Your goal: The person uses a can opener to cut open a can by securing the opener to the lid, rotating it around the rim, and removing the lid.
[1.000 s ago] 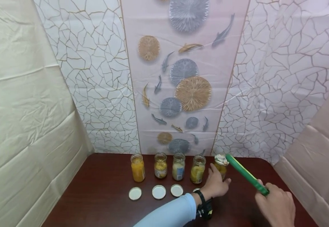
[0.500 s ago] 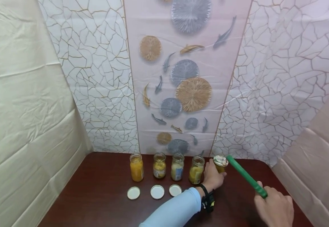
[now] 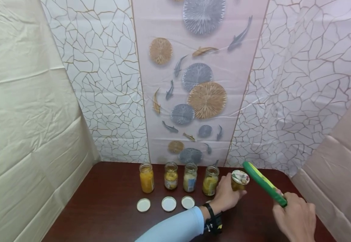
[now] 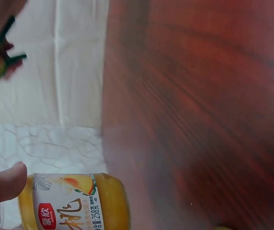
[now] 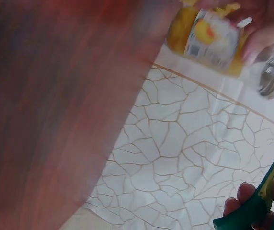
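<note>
My left hand [image 3: 226, 194] grips a glass jar of yellow peaches [image 4: 113, 201] around its side, thumb on the near side. Its printed lid [image 3: 240, 176] is on, and a white label with a peach picture [image 5: 213, 38] wraps the glass. In my right hand [image 3: 296, 215] is a green jar opener [image 3: 263, 183] with a yellow strip along one edge. Its far end points at the lid and stands just right of it in the head view. My right fingers [image 5: 245, 191] curl round its handle in the right wrist view.
Several lidless jars stand in a row left of the held jar: an orange-filled jar [image 3: 146, 179], a yellow one [image 3: 171, 178], a pale one [image 3: 190, 179] and another yellow one [image 3: 210, 181]. Loose white lids [image 3: 169, 204] lie before them on the dark red table [image 3: 108, 208]. Patterned cloth hangs behind.
My left hand reached to the lidded jar, closed round it and drew it slightly right and toward me. The jar opener stays in my right hand, its tip near the lid.
</note>
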`<state>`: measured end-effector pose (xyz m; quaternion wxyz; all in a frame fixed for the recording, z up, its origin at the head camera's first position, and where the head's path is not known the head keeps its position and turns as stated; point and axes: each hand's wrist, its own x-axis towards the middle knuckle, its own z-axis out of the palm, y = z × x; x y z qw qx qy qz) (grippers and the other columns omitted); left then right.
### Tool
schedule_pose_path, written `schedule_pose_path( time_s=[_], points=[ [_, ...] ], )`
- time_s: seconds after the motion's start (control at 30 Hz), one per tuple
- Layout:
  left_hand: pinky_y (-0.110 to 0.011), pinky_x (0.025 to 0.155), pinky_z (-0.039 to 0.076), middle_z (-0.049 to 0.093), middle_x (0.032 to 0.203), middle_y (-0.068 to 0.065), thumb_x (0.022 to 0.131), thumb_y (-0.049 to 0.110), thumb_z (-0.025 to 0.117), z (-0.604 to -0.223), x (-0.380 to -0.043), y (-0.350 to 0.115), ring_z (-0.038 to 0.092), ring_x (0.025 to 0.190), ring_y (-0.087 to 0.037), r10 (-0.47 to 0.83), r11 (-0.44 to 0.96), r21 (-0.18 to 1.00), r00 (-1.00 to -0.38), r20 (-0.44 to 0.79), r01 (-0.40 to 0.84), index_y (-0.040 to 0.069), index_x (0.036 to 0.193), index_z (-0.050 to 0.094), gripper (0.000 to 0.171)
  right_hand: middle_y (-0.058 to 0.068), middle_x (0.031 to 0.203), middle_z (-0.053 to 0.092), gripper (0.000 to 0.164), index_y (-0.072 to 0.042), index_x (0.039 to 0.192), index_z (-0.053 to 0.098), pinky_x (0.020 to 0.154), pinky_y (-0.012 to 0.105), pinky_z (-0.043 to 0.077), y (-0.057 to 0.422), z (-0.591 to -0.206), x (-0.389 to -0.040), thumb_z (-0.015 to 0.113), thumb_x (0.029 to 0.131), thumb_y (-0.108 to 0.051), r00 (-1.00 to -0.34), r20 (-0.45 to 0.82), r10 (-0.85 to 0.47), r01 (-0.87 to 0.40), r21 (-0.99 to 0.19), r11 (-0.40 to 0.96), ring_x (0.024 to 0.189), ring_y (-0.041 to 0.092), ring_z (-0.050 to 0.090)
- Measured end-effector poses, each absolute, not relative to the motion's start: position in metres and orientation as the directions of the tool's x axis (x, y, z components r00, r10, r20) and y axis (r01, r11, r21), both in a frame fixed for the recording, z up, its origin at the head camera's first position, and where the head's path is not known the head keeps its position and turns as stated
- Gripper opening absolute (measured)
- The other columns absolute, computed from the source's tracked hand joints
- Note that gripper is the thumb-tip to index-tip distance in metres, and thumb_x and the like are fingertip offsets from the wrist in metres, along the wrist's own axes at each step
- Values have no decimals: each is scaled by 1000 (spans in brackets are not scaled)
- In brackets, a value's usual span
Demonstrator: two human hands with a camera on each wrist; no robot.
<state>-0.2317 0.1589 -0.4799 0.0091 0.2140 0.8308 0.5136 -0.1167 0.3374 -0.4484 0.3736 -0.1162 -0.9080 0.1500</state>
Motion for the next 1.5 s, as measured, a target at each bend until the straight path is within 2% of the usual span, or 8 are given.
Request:
schedule_pose_path(
  time_s=[0.2,0.33,0.6,0.83,1.0,1.17,1.33,1.5],
  points=[
    [-35,95,50,55,128,2,91,43,78,-468,-212,118,52,119,-12,488,323,859,-848,209,397,29,141,51,59,6,56,40,28,-12,59,44,59,48,25,336,-441,-118,63,79,-5,-649,725,233,-2,-307,952,53,32,42],
    [-34,92,50,53,126,3,93,47,74,-465,-202,89,52,114,-10,549,315,856,-814,188,410,32,145,46,61,9,61,49,22,-8,67,53,60,52,27,328,-439,-120,69,82,-10,-602,783,157,-93,-265,960,59,40,48],
    [-34,91,49,49,129,4,95,50,69,-467,-191,42,50,111,-7,605,276,887,-784,139,370,31,156,35,73,9,66,52,28,-13,65,45,58,47,28,310,-431,-124,68,82,-13,-555,832,-20,-229,-130,965,59,36,49],
    [-31,83,48,48,120,4,95,46,72,-461,-191,25,48,102,-8,611,254,890,-776,156,379,33,151,43,64,17,87,63,28,-4,74,54,69,51,34,286,-423,-131,61,91,-25,-569,814,-118,-290,-64,955,80,40,56],
    [-33,93,48,48,131,2,95,39,74,-457,-192,22,48,116,-9,605,200,882,-762,231,427,39,145,47,56,19,90,62,37,0,78,57,70,53,37,264,-419,-142,53,99,-30,-562,805,-188,-318,0,948,82,42,55],
    [-36,103,48,48,149,-1,95,36,74,-455,-190,22,51,129,-10,597,146,896,-759,257,418,38,157,31,75,19,93,61,26,-3,79,56,70,52,37,251,-421,-145,55,95,-22,-590,775,-227,-340,17,940,84,41,55],
    [-36,102,50,57,141,2,95,35,74,-453,-192,19,55,126,-9,585,128,897,-763,275,423,34,150,43,63,19,92,60,12,-3,80,57,69,49,36,245,-422,-148,52,86,-13,-582,774,-251,-366,27,930,84,40,54],
    [-38,102,50,58,137,4,96,36,73,-450,-195,14,55,125,-8,592,137,903,-764,256,408,33,146,47,57,16,91,59,14,-7,77,54,71,49,35,244,-419,-150,51,88,-15,-582,762,-285,-385,51,921,84,38,53]
  ],
)
